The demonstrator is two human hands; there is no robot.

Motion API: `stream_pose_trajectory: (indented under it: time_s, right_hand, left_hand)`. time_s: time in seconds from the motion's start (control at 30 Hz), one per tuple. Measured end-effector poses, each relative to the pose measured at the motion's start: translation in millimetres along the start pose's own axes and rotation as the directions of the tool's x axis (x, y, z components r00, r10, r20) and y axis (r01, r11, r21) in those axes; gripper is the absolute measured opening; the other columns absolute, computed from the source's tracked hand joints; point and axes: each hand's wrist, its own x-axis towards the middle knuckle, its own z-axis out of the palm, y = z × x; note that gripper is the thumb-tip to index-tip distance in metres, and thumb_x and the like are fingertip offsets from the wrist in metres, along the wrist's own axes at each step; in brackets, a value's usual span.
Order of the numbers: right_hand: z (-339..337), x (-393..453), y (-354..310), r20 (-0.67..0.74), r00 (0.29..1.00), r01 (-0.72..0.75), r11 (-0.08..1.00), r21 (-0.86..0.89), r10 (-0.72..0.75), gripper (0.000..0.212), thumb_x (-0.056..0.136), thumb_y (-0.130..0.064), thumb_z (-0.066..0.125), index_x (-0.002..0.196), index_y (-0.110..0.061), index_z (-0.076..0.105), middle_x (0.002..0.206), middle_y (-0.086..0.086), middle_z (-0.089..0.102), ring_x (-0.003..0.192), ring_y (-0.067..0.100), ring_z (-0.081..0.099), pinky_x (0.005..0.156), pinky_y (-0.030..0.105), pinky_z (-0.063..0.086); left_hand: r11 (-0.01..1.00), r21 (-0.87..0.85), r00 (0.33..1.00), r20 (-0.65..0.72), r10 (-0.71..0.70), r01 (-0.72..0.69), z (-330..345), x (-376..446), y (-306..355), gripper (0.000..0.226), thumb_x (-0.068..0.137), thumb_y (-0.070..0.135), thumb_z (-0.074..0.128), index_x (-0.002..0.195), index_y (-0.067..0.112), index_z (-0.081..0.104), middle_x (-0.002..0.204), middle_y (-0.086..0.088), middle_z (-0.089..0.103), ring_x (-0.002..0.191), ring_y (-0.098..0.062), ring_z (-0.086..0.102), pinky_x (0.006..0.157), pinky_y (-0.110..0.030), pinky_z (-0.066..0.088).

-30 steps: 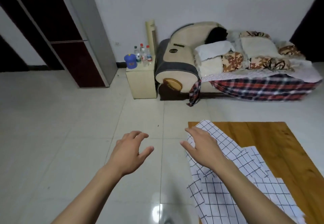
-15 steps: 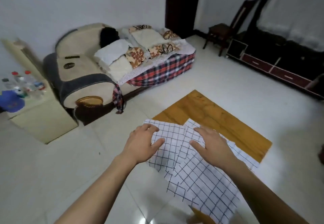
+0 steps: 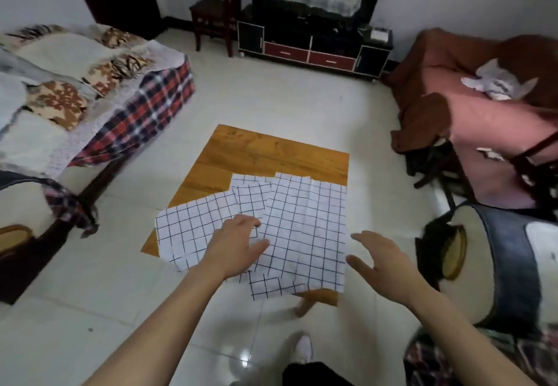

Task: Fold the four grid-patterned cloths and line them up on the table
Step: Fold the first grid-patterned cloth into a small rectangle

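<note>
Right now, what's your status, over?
Left hand open, flat on grid cloths. Right hand open, hovering beside them. Cloths unfolded, overlapping on table. Nothing blocking.

Matt cloths (image 3: 302, 228), varnished wood table (image 3: 265, 156), seemingly glossy floor tiles (image 3: 271, 104).

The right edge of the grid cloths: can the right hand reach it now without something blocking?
Probably yes. The right hand hovers open just beside the cloth pile's right edge, with nothing between them. The left hand rests further left on the cloths.
</note>
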Motion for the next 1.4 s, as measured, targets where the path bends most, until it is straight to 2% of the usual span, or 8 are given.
stream_pose_trajectory:
  time_s: [0.2,0.43,0.57,0.73,1.03,1.23,1.33,1.4]
  right_hand:
    - [19.3,4.2,45.7,0.057,0.992,-0.114,0.989,0.092,0.109,0.061,0.096,-0.056,0.046,0.150,-0.031,0.032,0.158,-0.006,0.031,0.146,0.015,0.026,0.118,0.036,0.023]
    - [32.4,54.3,61.5,0.124,0.990,-0.090,0.985,0.145,0.072,0.057,0.099,-0.053,0.041,0.149,-0.029,0.034,0.157,-0.005,0.032,0.144,0.017,0.028,0.115,0.038,0.027]
    - [56.1,78.1,68.9,0.155,0.979,-0.165,0.966,0.197,0.136,0.056,0.097,-0.053,0.045,0.146,-0.027,0.039,0.153,-0.004,0.039,0.138,0.018,0.037,0.113,0.039,0.034]
    - [116.0,83.6,74.9,0.215,0.953,-0.263,0.935,0.239,0.213,0.053,0.096,-0.044,0.054,0.144,-0.024,0.043,0.148,0.000,0.045,0.132,0.021,0.044,0.110,0.039,0.037]
    - [231.8,95.3,84.4,0.175,0.951,-0.296,0.917,0.266,0.256,0.048,0.093,-0.023,0.061,0.140,-0.020,0.051,0.143,0.003,0.052,0.130,0.022,0.048,0.109,0.035,0.039]
    - [295.7,124.9,87.3,0.067,0.951,-0.308,0.931,0.196,0.301,0.050,0.094,-0.035,0.058,0.143,-0.026,0.047,0.150,-0.003,0.044,0.138,0.018,0.036,0.112,0.034,0.032]
    - [314.4,138.9,92.2,0.021,0.960,-0.281,0.948,0.147,0.281,0.055,0.093,-0.037,0.060,0.144,-0.031,0.041,0.156,-0.004,0.033,0.145,0.019,0.024,0.117,0.036,0.023]
    - [324.4,145.7,96.7,0.018,0.973,-0.230,0.963,0.139,0.229,0.059,0.088,-0.038,0.066,0.142,-0.033,0.041,0.156,-0.005,0.031,0.145,0.020,0.021,0.117,0.039,0.023]
  left_hand:
    - [0.999,0.041,0.998,0.052,0.021,-0.023,14.2,36.9,20.4,0.051,0.093,0.057,0.052,0.136,0.029,0.050,0.144,0.008,0.047,0.129,-0.016,0.044,0.105,-0.039,0.040]
    - [0.989,0.150,0.993,0.109,-0.033,0.016,12.8,73.0,6.2,0.048,0.095,0.052,0.053,0.136,0.027,0.050,0.143,0.006,0.048,0.130,-0.017,0.043,0.102,-0.038,0.038]
    - [0.992,0.126,0.989,0.136,-0.050,0.032,25.5,90.0,-14.5,0.046,0.095,0.050,0.054,0.134,0.026,0.052,0.140,0.004,0.051,0.127,-0.018,0.045,0.101,-0.038,0.040]
    - [0.997,0.060,0.968,0.247,-0.051,0.037,72.8,105.7,-43.8,0.046,0.095,0.047,0.055,0.135,0.026,0.051,0.142,0.005,0.048,0.124,-0.018,0.047,0.103,-0.036,0.039]
    - [0.995,0.093,0.930,0.368,0.010,-0.048,185.3,113.6,-97.1,0.048,0.095,0.045,0.054,0.139,0.026,0.047,0.148,0.007,0.040,0.131,-0.016,0.038,0.106,-0.032,0.034]
    - [0.976,0.150,0.929,0.359,0.096,-0.158,255.1,131.1,-110.0,0.062,0.096,0.039,0.056,0.151,0.022,0.035,0.161,0.002,0.024,0.147,-0.019,0.019,0.119,-0.032,0.019]
    - [0.927,0.220,0.913,0.345,0.216,-0.303,277.0,139.7,-113.6,0.067,0.090,0.036,0.066,0.149,0.019,0.039,0.160,-0.002,0.029,0.146,-0.022,0.026,0.118,-0.040,0.030]
    - [0.889,0.249,0.890,0.355,0.286,-0.385,287.8,144.3,-117.6,0.072,0.082,0.033,0.074,0.146,0.016,0.045,0.159,-0.005,0.031,0.144,-0.026,0.032,0.113,-0.043,0.037]
